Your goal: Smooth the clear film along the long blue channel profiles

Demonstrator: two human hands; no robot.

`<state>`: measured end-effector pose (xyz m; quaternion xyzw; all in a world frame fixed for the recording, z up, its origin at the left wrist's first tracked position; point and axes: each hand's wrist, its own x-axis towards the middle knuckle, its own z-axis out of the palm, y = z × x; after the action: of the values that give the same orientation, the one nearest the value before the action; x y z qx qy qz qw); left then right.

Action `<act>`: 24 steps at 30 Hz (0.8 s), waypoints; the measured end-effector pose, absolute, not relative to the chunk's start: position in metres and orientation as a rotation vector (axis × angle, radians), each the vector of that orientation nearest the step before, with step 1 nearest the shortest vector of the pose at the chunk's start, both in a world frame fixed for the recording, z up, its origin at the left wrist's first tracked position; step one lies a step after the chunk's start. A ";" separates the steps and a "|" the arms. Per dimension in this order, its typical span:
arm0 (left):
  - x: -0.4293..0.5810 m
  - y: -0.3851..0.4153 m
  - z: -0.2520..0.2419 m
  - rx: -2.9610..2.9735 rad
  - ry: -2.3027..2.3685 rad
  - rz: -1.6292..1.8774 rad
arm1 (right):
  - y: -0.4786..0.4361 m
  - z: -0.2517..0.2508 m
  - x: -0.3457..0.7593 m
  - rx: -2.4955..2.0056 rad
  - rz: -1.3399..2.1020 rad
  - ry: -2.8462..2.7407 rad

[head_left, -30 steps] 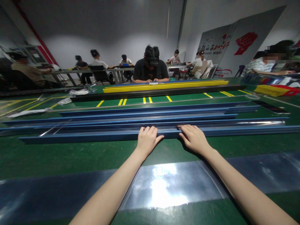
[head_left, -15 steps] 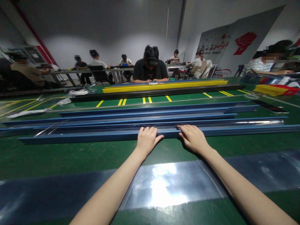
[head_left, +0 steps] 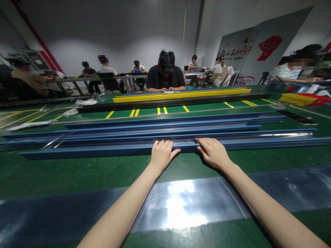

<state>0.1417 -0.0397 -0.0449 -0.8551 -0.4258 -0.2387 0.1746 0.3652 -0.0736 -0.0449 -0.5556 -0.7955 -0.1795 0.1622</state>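
My left hand point(head_left: 162, 154) and my right hand point(head_left: 212, 151) both rest on the nearest long blue rail point(head_left: 103, 150), which lies across the green table point(head_left: 77, 172). The fingers of each hand curl over the rail's far edge, the thumbs lie on its near side. Behind it lie several more long blue rails point(head_left: 155, 128), side by side. A clear plastic sheet point(head_left: 178, 203) lies flat on the table under my forearms.
A yellow rail point(head_left: 181, 95) and a black one lie further back, in front of a seated person in a black shirt point(head_left: 166, 77). Other people sit at tables behind and at the right. Clear bags point(head_left: 86, 101) lie at the back left; yellow and red parts point(head_left: 302, 99) sit at the right.
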 end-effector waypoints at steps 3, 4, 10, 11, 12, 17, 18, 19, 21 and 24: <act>0.142 -0.040 -0.045 -2.430 -1.218 -0.672 | -0.073 -0.045 0.366 -1.579 -0.515 -2.271; 0.142 -0.040 -0.045 -2.432 -1.220 -0.671 | -0.073 -0.045 0.366 -1.580 -0.514 -2.271; 0.142 -0.040 -0.044 -2.434 -1.228 -0.658 | -0.073 -0.046 0.366 -1.585 -0.515 -2.273; 0.142 -0.040 -0.044 -2.434 -1.228 -0.655 | -0.073 -0.046 0.366 -1.587 -0.513 -2.273; 0.142 -0.040 -0.044 -2.435 -1.228 -0.653 | -0.073 -0.045 0.366 -1.588 -0.512 -2.272; 0.142 -0.040 -0.043 -2.430 -1.225 -0.645 | -0.074 -0.045 0.366 -1.586 -0.513 -2.269; 0.142 -0.040 -0.043 -2.430 -1.226 -0.645 | -0.074 -0.045 0.365 -1.588 -0.513 -2.268; 0.142 -0.040 -0.043 -2.430 -1.228 -0.645 | -0.074 -0.045 0.365 -1.590 -0.511 -2.267; 0.142 -0.040 -0.043 -2.433 -1.231 -0.648 | -0.074 -0.045 0.365 -1.591 -0.505 -2.268; 0.142 -0.041 -0.042 -2.439 -1.238 -0.650 | -0.074 -0.045 0.366 -1.588 -0.492 -2.265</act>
<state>0.1423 -0.0409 -0.0421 -0.8557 -0.4345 -0.2280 0.1642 0.3657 -0.0738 -0.0446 -0.5574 -0.7951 -0.1728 0.1653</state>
